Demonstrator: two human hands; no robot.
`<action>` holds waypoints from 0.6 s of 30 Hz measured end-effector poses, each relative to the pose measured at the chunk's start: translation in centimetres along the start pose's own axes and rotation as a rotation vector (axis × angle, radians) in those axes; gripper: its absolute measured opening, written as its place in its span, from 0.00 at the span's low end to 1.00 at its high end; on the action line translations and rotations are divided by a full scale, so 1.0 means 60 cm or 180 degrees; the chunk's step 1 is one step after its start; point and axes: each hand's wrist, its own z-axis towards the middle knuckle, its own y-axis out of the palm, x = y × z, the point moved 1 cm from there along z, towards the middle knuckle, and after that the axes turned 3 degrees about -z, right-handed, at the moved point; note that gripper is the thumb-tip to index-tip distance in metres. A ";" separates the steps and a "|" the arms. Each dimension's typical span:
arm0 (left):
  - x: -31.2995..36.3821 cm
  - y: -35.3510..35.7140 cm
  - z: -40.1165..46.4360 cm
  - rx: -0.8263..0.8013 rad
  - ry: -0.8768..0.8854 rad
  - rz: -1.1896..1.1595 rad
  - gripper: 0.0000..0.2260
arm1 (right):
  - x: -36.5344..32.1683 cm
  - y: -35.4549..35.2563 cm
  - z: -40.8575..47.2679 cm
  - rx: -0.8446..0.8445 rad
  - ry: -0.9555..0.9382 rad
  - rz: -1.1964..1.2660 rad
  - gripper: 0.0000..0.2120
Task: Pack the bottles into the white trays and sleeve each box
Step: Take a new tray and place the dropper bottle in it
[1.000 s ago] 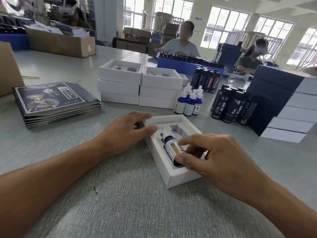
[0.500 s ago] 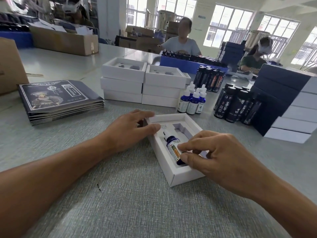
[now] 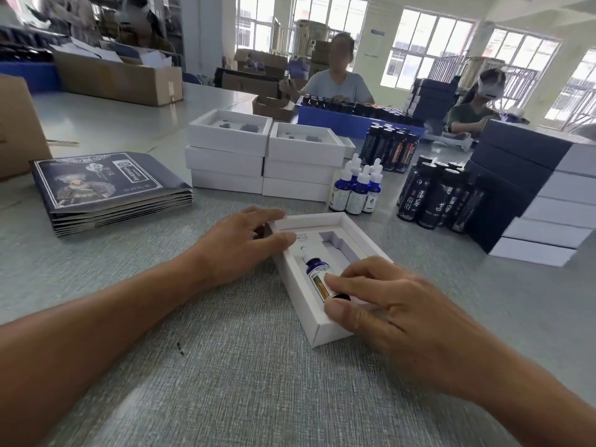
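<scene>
A white tray (image 3: pixel 292 272) lies open on the grey table in front of me. A small blue dropper bottle (image 3: pixel 316 272) lies in its left slot, cap pointing away. My right hand (image 3: pixel 387 304) pinches the bottle's lower end between thumb and forefinger, covering its base. My left hand (image 3: pixel 238 243) rests on the tray's far left corner with straight fingers. The tray's right slot (image 3: pixel 338 245) holds nothing. Several blue dropper bottles (image 3: pixel 354 188) and tall black bottles (image 3: pixel 438 198) stand behind the tray. A stack of dark printed sleeves (image 3: pixel 106 188) lies at the left.
Two stacks of white trays (image 3: pixel 264 162) stand behind the work spot. Sleeved dark boxes (image 3: pixel 532 195) are piled at the right. Cardboard boxes (image 3: pixel 119 79) sit at the far left. Two people work at the table's far side behind a blue crate (image 3: pixel 338 121).
My right hand has pushed the dropper bottle further down into the left slot. My left hand stays on the tray's corner. The view has shifted slightly.
</scene>
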 end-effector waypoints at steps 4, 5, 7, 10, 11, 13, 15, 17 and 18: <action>-0.002 -0.002 0.002 -0.0022 0.0007 -0.0113 0.23 | 0.018 -0.010 -0.016 0.0672 0.0205 0.0549 0.23; -0.003 -0.002 0.004 -0.0050 0.0004 -0.0162 0.23 | 0.028 -0.020 -0.016 0.1050 0.0328 0.0523 0.22; -0.006 -0.002 0.007 -0.0106 -0.0033 -0.0245 0.21 | 0.045 -0.036 -0.014 0.1445 0.0601 0.0335 0.22; -0.008 -0.002 0.009 -0.0120 -0.0091 -0.0336 0.20 | 0.051 -0.026 -0.012 0.0819 0.0840 0.0565 0.27; -0.009 -0.002 0.010 -0.0130 -0.0114 -0.0345 0.20 | 0.049 -0.019 -0.014 0.0651 0.0843 0.0598 0.30; -0.010 -0.003 0.010 -0.0147 -0.0154 -0.0320 0.20 | 0.044 -0.011 -0.016 0.0584 0.0741 0.0522 0.32; -0.009 -0.004 0.009 -0.0165 -0.0172 -0.0316 0.22 | 0.039 -0.009 -0.017 0.0599 0.0638 0.0465 0.27; -0.008 -0.004 0.007 -0.0195 -0.0164 -0.0336 0.25 | 0.036 -0.009 -0.017 0.0601 0.0578 0.0468 0.23; -0.009 -0.004 0.006 -0.0196 -0.0161 -0.0376 0.26 | 0.036 -0.009 -0.017 0.0609 0.0557 0.0469 0.22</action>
